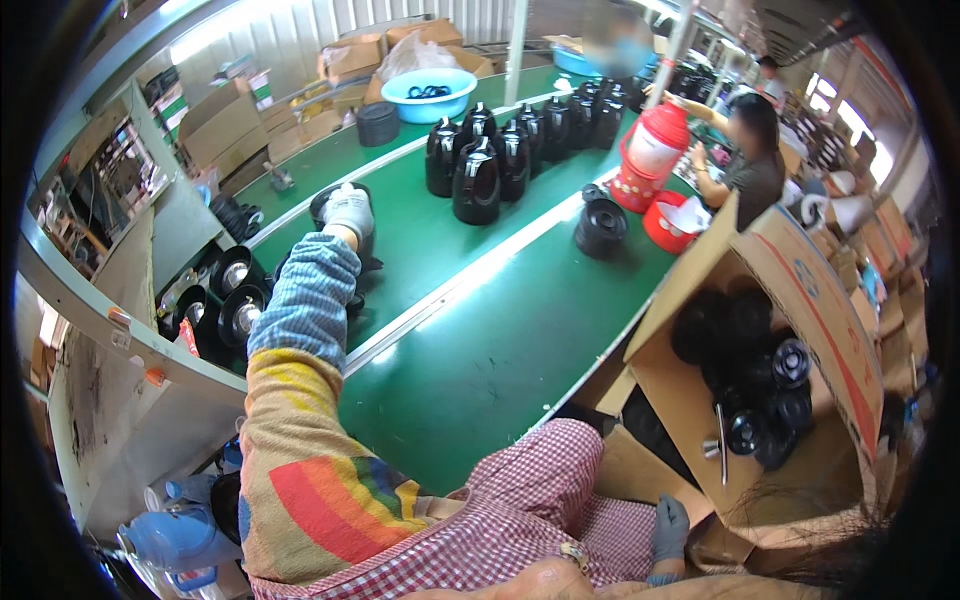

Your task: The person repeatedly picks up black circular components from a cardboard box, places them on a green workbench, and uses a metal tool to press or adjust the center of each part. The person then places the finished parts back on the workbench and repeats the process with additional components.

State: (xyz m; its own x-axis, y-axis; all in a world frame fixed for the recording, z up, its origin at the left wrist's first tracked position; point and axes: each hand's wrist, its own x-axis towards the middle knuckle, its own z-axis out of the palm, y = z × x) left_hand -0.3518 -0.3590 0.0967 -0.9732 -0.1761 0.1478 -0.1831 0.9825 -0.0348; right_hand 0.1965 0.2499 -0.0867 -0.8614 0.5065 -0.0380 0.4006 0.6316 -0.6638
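My left arm stretches forward over the green belt. Its grey-gloved left hand [348, 210] is closed over the top of a black jug [362, 254], whose lower part is largely covered by my sleeve. Farther along, several glossy black jugs [477, 185] stand upright in a cluster, apart from that hand. Low at the right, my right hand [670, 530], in a grey glove, hangs with curled fingers beside my checked apron and an open cardboard box [650, 465]. Nothing shows in that hand, though its fingers are only partly visible.
Black round parts [603, 225] sit stacked on the belt. A larger carton [800, 480] at my right holds black parts. Black vessels [235, 300] lie at the left. Beyond are a blue basin [429, 108], red buckets [640, 165] and a co-worker [752, 150].
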